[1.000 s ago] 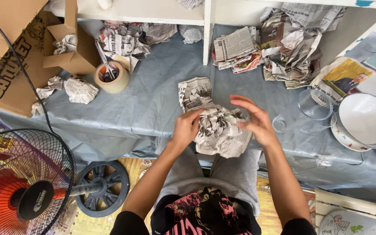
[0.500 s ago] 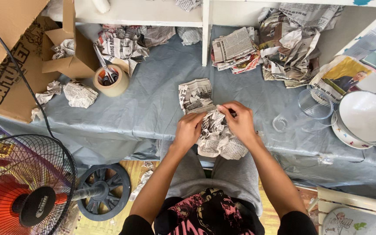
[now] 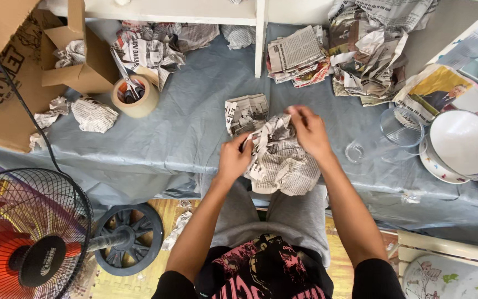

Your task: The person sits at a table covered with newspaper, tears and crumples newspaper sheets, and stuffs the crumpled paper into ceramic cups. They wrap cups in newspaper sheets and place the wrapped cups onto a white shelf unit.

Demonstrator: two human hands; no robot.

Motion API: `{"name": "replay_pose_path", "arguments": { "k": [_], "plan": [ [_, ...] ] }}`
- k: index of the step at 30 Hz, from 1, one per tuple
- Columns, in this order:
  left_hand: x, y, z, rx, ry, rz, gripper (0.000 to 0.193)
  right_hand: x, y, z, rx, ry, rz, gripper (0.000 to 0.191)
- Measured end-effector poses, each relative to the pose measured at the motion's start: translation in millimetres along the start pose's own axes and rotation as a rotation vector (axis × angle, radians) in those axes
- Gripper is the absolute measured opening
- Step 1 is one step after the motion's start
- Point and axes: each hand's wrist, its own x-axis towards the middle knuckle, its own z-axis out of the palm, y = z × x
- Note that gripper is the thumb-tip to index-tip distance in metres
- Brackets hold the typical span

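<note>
A crumpled newspaper bundle sits at the near edge of the grey sheet, over my lap. My left hand grips its left side. My right hand pinches the paper at the bundle's top right and folds it inward. What is wrapped inside is hidden. A flat piece of newspaper lies just behind the bundle.
A roll of tape with scissors stands at the left, near cardboard boxes. Newspaper piles lie at the back. Clear glasses, white bowls and plates are at the right. A fan stands at lower left.
My right hand came in from the bundle's right side to its top, folding paper over. The left hand kept its hold on the left side.
</note>
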Motion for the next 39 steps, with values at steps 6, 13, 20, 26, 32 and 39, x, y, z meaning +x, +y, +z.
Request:
{"name": "replay_pose_path", "arguments": {
  "k": [6,13,20,26,32,39],
  "plan": [
    [6.6,-9.8,-7.6,-0.174,-0.022,0.015,0.022,-33.3,-25.2,-20.3,-0.456,0.155,-0.829,0.07],
    [0.4,0.0,-3.3,-0.151,-0.102,-0.045,0.015,14.8,48.5,-19.3,0.558,0.179,0.088,0.033],
    [1.5,-0.1,-3.1,-0.133,-0.122,-0.006,0.015,44.5,61.9,-20.3,0.949,0.123,0.497,0.027],
    [5.0,-2.8,-2.9,-0.171,-0.04,-0.082,0.012,34.1,35.9,-27.4,0.845,-0.012,0.453,0.038],
    [4.9,-4.8,1.1,-0.154,-0.045,-0.066,0.015,-6.2,52.8,-11.4,0.047,-0.201,0.107,0.041],
    [3.6,-26.3,14.0,-0.183,-0.031,-0.027,0.015,11.4,73.0,-21.3,0.37,-0.153,0.144,0.019]
  ]
}}
